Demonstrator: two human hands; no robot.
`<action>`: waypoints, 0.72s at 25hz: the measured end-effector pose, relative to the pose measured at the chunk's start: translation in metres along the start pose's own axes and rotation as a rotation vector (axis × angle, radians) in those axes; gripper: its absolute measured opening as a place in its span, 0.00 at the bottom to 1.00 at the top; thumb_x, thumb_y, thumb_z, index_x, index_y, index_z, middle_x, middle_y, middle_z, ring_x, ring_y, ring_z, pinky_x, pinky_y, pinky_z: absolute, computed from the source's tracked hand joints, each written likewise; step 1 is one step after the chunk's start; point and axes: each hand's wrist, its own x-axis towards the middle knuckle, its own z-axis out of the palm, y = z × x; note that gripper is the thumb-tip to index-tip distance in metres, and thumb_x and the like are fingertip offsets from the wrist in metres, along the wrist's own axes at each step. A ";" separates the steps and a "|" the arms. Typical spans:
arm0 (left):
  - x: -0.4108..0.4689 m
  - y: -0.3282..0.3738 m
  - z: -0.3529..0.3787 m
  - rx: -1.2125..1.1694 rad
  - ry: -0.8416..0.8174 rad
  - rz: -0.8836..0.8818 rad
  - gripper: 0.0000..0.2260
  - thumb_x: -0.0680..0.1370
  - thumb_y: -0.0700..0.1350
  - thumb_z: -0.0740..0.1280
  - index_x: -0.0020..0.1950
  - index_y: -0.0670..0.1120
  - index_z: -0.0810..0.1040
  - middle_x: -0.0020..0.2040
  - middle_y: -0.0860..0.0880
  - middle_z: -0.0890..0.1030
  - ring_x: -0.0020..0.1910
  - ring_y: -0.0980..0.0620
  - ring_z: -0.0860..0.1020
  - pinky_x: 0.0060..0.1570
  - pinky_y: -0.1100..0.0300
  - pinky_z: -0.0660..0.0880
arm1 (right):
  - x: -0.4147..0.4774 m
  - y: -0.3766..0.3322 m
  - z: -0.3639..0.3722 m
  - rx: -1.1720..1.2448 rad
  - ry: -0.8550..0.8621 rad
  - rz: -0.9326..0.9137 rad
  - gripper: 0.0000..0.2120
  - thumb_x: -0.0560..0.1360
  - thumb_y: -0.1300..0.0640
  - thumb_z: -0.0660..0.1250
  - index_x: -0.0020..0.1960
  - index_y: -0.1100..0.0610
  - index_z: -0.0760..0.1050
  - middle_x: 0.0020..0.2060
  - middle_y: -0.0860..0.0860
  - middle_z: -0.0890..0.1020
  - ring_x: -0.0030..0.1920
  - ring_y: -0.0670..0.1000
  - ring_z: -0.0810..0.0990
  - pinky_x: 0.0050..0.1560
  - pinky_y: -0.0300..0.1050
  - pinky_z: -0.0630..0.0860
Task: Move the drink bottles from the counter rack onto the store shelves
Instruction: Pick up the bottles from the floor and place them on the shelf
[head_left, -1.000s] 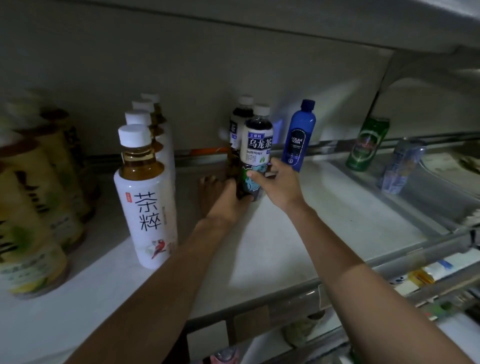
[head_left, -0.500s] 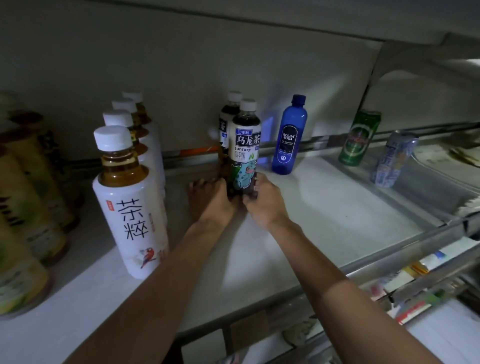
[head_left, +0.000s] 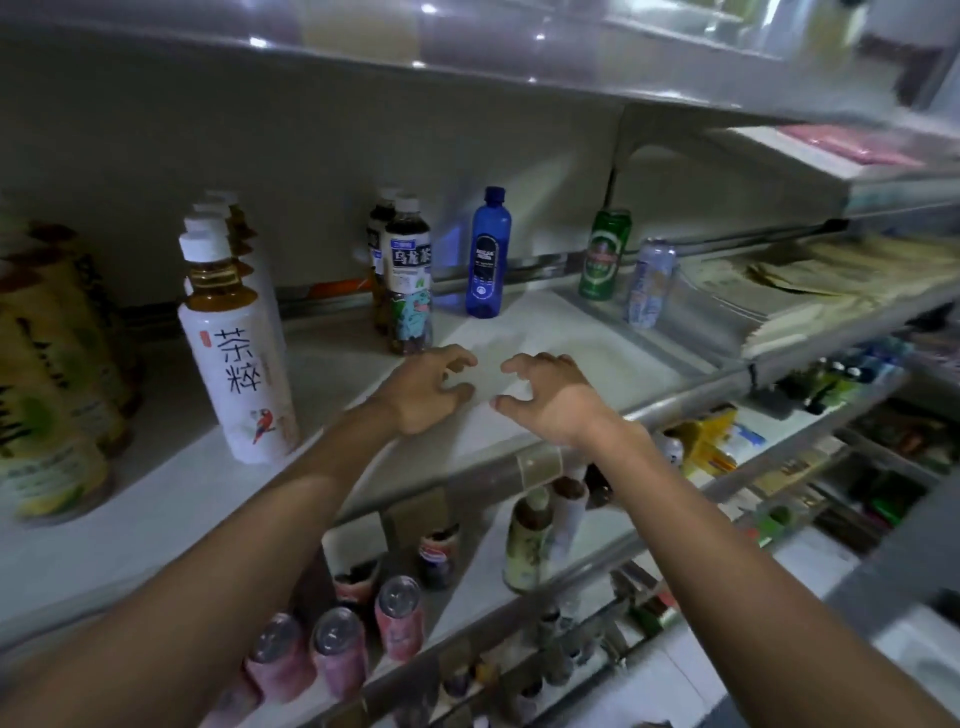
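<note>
We find the tea bottle (head_left: 409, 275) upright on the shelf (head_left: 561, 332), close in front of its twin (head_left: 378, 249) near the back rail, and touched by neither hand. The left grip (head_left: 426, 387) sits just in front of the bottle's foot with its fingers loosely curled round nothing. The right grip (head_left: 550, 400) is beside it over bare shelf, thumb and fingers spread and just as empty. We cannot tell whether either palm rests on the shelf or hangs just above it. The nearest danger, as we judge it, is the left fingertips. They lie so near the tea bottle's base that a careless flick or a sideways pull could clip it. A tall, narrow bottle would rock back into the twin or tip toward the blue bottle (head_left: 488, 254) just to its right. The second danger is the left forearm, which passes close by the front white bottle (head_left: 236, 353). That bottle heads a tight file, so an elbow swung left could topple it and send the ones behind it over too. Anything that rolls forward has only a low front lip to stop it, with the cans (head_left: 397, 608) on the shelf below. The counter rack is out of sight, so we cannot say how many bottles wait there.
</note>
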 end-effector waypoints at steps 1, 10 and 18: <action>-0.006 0.013 0.005 0.041 -0.006 0.038 0.13 0.78 0.44 0.67 0.63 0.51 0.74 0.60 0.50 0.76 0.59 0.50 0.75 0.57 0.59 0.71 | -0.018 0.007 -0.007 0.002 0.005 0.007 0.27 0.76 0.43 0.67 0.72 0.51 0.69 0.65 0.54 0.76 0.67 0.55 0.70 0.63 0.47 0.69; -0.087 0.113 0.097 0.250 -0.247 0.171 0.14 0.77 0.45 0.68 0.62 0.47 0.76 0.57 0.48 0.80 0.55 0.51 0.78 0.57 0.55 0.75 | -0.183 0.076 -0.025 -0.001 -0.025 0.078 0.19 0.76 0.45 0.68 0.60 0.57 0.78 0.54 0.56 0.81 0.54 0.56 0.79 0.53 0.51 0.77; -0.150 0.118 0.187 0.425 -0.575 0.250 0.20 0.77 0.47 0.69 0.68 0.44 0.73 0.64 0.44 0.76 0.59 0.48 0.76 0.54 0.59 0.71 | -0.304 0.117 0.031 0.138 -0.104 0.372 0.25 0.77 0.46 0.67 0.70 0.57 0.71 0.65 0.57 0.76 0.63 0.57 0.76 0.57 0.47 0.73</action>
